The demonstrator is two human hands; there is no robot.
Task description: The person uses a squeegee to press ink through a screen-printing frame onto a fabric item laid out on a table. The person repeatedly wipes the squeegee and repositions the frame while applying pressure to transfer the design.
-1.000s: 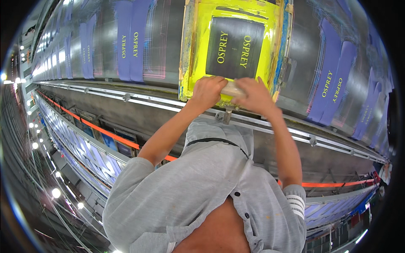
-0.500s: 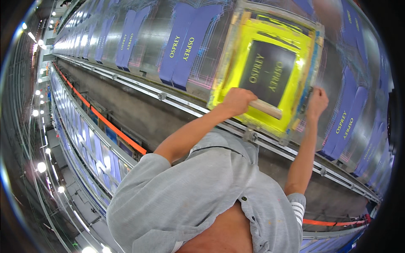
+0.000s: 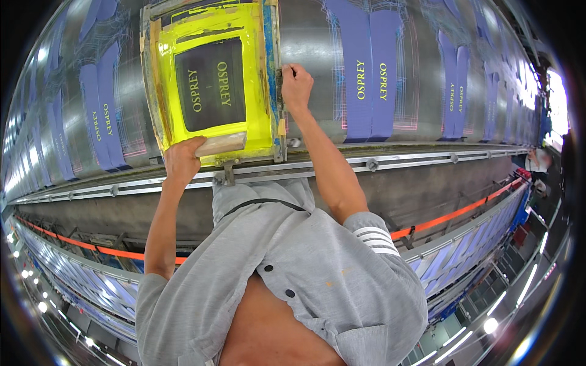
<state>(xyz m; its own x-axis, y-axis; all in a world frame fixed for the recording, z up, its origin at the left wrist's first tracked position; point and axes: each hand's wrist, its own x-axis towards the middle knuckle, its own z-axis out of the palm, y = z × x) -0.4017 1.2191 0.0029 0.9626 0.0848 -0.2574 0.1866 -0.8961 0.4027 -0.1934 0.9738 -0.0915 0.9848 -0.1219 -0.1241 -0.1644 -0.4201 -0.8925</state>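
A screen-printing frame (image 3: 273, 55) with bright yellow ink around a dark mesh window (image 3: 210, 85) lies on the long table in front of me. Inside its near end rests a squeegee (image 3: 224, 143) with a pale wooden bar, crosswise to the window. My left hand (image 3: 183, 160) is closed round the squeegee's left end. At the frame's right side, my right hand (image 3: 297, 89) is closed with curled fingers against the outer edge; its fingertips are partly hidden. Yellow lettering shows within the window.
Purple fabric pieces (image 3: 370, 73) with yellow lettering lie in pairs along the grey table (image 3: 311, 36). A metal rail (image 3: 415, 160) runs along its near edge. Behind me stand an orange strip (image 3: 452, 210) and another table of purple pieces. A person (image 3: 537, 161) is at the far right.
My view has turned, so the frame now sits farther left and more upright in the picture. My left hand stays on the squeegee, and my right hand stays beside the frame.
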